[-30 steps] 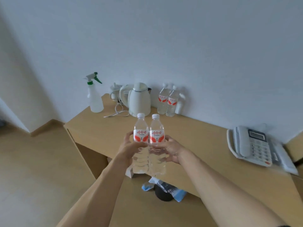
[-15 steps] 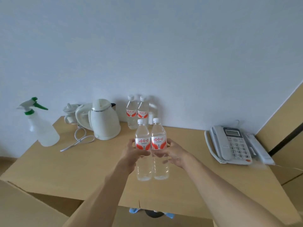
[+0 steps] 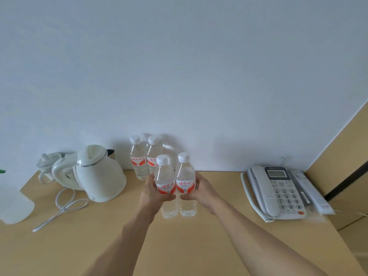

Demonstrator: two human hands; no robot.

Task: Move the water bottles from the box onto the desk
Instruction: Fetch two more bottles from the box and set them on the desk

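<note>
Gripping two held bottles (image 3: pixel 176 186), one per hand (image 3: pixel 151 193), fingers (image 3: pixel 188 197) wrapped round; two standing bottles (image 3: pixel 144 158) behind on desk (image 3: pixel 179 246).

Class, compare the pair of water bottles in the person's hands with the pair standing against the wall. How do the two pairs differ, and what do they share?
The held pair is gripped, the left hand and right hand each holding one bottle; the wall pair stands untouched at the back of the desk. The held pair is nearer the camera; the wall pair sits beside the kettle, partly hidden behind the held one. Both pairs are upright, clear, white-capped, with red-and-white labels.
</note>
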